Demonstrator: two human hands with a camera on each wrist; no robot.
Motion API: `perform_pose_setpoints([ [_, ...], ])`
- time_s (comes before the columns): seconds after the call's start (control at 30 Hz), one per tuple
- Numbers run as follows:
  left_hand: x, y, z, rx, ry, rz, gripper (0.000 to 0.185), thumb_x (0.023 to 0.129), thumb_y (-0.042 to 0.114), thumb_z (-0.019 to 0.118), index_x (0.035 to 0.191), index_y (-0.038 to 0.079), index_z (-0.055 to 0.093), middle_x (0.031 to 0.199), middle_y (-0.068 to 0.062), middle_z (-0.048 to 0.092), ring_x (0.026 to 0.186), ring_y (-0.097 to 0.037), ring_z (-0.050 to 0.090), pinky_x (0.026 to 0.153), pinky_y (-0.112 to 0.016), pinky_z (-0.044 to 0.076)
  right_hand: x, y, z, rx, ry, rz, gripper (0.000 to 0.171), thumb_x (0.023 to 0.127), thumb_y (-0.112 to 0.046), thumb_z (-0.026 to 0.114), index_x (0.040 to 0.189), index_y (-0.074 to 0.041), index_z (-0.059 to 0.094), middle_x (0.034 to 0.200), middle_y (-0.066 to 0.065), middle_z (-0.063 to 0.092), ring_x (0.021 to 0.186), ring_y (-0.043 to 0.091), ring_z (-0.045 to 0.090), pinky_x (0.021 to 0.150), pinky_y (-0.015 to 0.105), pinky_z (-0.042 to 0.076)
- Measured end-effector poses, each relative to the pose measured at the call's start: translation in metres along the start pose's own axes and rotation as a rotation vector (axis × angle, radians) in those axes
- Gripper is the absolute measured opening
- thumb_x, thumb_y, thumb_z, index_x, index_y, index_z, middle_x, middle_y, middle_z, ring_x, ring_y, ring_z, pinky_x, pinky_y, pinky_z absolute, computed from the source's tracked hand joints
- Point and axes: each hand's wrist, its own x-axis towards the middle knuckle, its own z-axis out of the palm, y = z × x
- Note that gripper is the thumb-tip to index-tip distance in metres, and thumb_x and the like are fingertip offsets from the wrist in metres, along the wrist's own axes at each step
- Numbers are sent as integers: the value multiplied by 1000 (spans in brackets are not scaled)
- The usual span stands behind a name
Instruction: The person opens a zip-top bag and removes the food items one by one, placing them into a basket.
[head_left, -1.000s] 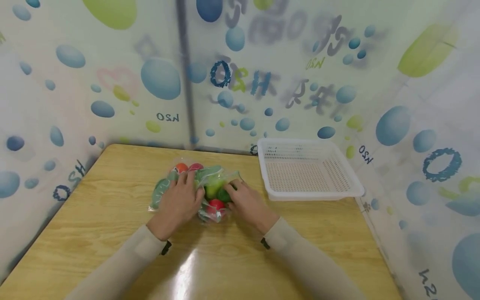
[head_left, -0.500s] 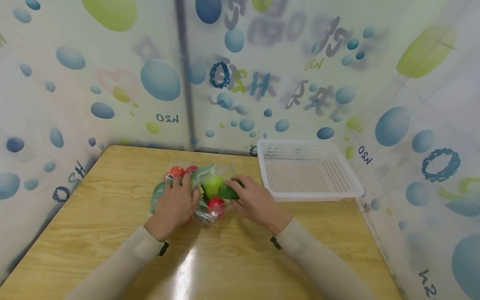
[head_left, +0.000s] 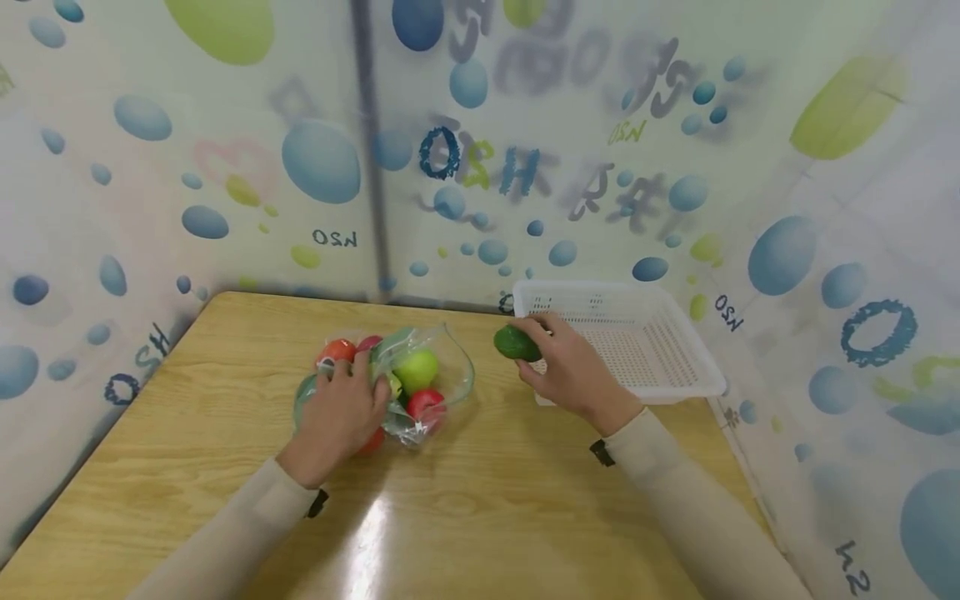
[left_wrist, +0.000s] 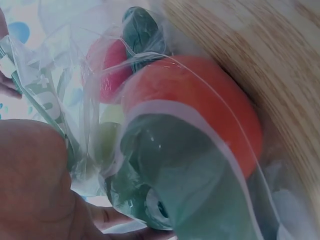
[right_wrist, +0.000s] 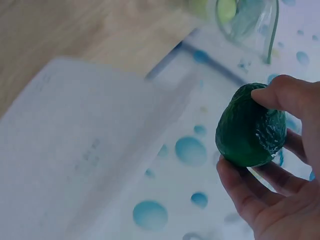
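Note:
Over the near left corner of the white basket, my right hand [head_left: 573, 371] grips a dark green avocado [right_wrist: 247, 130] between thumb and fingers. My left hand [head_left: 341, 412] holds down a clear plastic bag [head_left: 402, 429] on the table, its fingers bent over the plastic. Inside the bag lie a green apple [head_left: 417, 369], a red fruit [head_left: 426, 406] and other round produce. The bag's mouth gapes to the right. In the left wrist view a large orange-red fruit [left_wrist: 200, 95] shows through the plastic, beside a green printed part of the bag.
The white perforated basket [head_left: 693, 392] stands at the back right of the wooden table [head_left: 465, 517], close to the wall. Patterned walls [head_left: 480, 233] with blue and green bubbles bound the table at the back and sides.
My right hand has drawn the avocado out of the bag and carried it right and up to the basket. The left hand and bag have shifted slightly left.

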Motion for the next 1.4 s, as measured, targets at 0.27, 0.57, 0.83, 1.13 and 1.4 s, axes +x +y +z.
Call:
perform_pose_setpoints([
  [0.27, -3, -5, -3, 20, -26, -22, 69, 123, 44, 34, 169, -8, 40, 161, -46, 52, 137, -75, 56, 100, -86, 58, 5, 61, -31, 5, -127, 216, 62, 106, -13, 83, 162, -3, 61, 149, 30, 63, 116, 44, 79, 96, 56, 71],
  [0.57, -6, -6, -7, 19, -15, -30, 66, 122, 43, 37, 165, -7, 43, 154, -46, 55, 136, -75, 56, 100, -86, 58, 16, 129, -49, -56, -296, 408, 59, 108, -18, 79, 159, 3, 59, 146, 37, 65, 122, 51, 73, 104, 66, 64],
  [0.83, -8, -8, -6, 33, 17, -17, 61, 122, 41, 39, 158, -7, 46, 146, -46, 58, 129, -74, 60, 101, -85, 58, 24, 177, -45, -27, -446, 506, 56, 104, -18, 81, 149, 11, 64, 133, 36, 75, 108, 42, 75, 99, 60, 63],
  [1.13, -9, -11, -4, 27, 36, -11, 57, 122, 40, 40, 153, -7, 47, 141, -46, 59, 124, -73, 62, 95, -84, 60, 24, 286, 5, -89, -589, 616, 67, 98, -33, 87, 152, 1, 68, 147, 24, 75, 110, 33, 76, 99, 58, 63],
  [1.4, -8, -13, -3, 18, 17, -25, 61, 122, 42, 38, 157, -7, 46, 146, -46, 57, 130, -74, 60, 94, -85, 61, 20, 316, 24, -107, -661, 738, 70, 96, -26, 89, 152, 9, 67, 150, 33, 72, 110, 38, 79, 92, 52, 68],
])
